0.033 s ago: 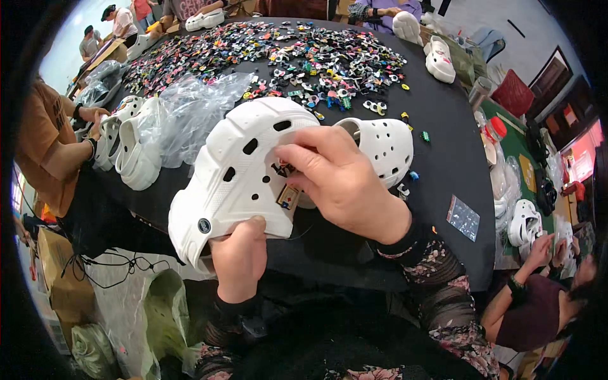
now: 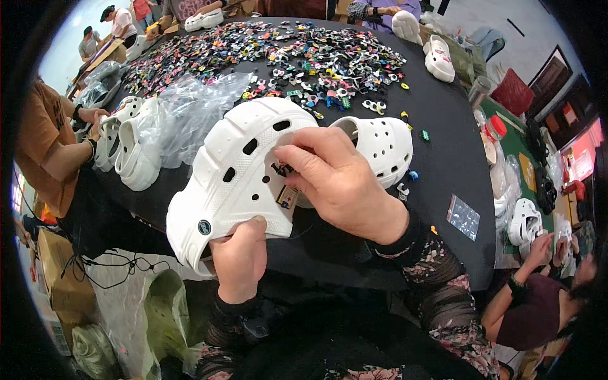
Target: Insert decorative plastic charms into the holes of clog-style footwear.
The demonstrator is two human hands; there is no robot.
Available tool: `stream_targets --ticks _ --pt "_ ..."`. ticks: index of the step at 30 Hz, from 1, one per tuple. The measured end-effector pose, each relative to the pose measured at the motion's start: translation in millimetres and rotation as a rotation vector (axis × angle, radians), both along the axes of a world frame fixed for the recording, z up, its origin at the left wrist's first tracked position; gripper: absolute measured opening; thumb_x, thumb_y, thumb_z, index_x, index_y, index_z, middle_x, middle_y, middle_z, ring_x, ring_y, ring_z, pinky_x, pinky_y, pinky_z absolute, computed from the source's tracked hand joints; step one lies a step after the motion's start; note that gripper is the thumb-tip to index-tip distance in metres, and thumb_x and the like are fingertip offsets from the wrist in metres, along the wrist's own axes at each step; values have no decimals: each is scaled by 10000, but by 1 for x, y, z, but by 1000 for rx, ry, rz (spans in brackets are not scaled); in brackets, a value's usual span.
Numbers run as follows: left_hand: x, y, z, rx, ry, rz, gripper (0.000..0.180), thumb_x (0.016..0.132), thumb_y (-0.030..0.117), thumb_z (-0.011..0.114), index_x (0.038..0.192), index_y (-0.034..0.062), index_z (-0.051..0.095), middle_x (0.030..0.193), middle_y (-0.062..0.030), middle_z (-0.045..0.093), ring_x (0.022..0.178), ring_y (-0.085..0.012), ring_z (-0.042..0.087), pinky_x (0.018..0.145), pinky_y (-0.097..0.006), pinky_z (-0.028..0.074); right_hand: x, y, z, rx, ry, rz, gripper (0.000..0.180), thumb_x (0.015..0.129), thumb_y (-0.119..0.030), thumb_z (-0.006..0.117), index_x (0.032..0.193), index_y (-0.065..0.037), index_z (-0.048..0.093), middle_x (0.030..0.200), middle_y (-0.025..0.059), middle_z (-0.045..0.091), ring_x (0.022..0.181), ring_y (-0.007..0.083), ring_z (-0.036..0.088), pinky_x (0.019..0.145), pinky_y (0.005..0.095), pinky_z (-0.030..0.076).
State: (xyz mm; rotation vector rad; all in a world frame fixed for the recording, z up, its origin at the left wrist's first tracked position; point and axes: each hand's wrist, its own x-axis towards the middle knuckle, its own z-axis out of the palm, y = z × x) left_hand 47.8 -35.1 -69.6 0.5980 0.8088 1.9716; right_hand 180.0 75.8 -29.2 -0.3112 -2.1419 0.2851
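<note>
A white clog (image 2: 212,190) is held up tilted over the table, its holed upper facing me. My left hand (image 2: 239,258) is closed around its heel opening, thumb pressed on the outer edge. My right hand (image 2: 354,183) pinches a small dark shoe charm (image 2: 281,168) against the holed upper; the fingertips partly hide it. Just below sits a tan rectangular charm (image 2: 287,197), partly covered by the same hand. Behind my right hand rests another white clog (image 2: 387,142), its toe pointing right.
Many loose shoe charms (image 2: 278,54) cover the far side of the black table (image 2: 443,164). Clear plastic bags (image 2: 196,114) and white clogs (image 2: 137,155) lie left, beside another person's hands. A small clear packet (image 2: 463,217) lies at right. Other people sit around the table.
The held clog has shifted very slightly to the left. Both hands keep nearly the same grip and place.
</note>
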Motion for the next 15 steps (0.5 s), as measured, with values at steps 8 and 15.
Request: stream_targets --ticks 8,15 --pt "6 -5 -6 -9 153 74 443 755 -105 543 1188 -24 494 1117 -99 574 984 -189 571 857 -313 452 1 0 2 23 -42 6 222 699 -9 596 904 -4 513 948 144 524 880 334 534 773 386 462" --pt "8 -5 -5 41 210 50 392 765 -99 544 1149 -26 523 1065 -86 590 915 -161 578 792 -283 458 4 -1 1 11 -60 18 162 698 28 538 849 -8 493 884 149 533 851 342 533 744 398 459"
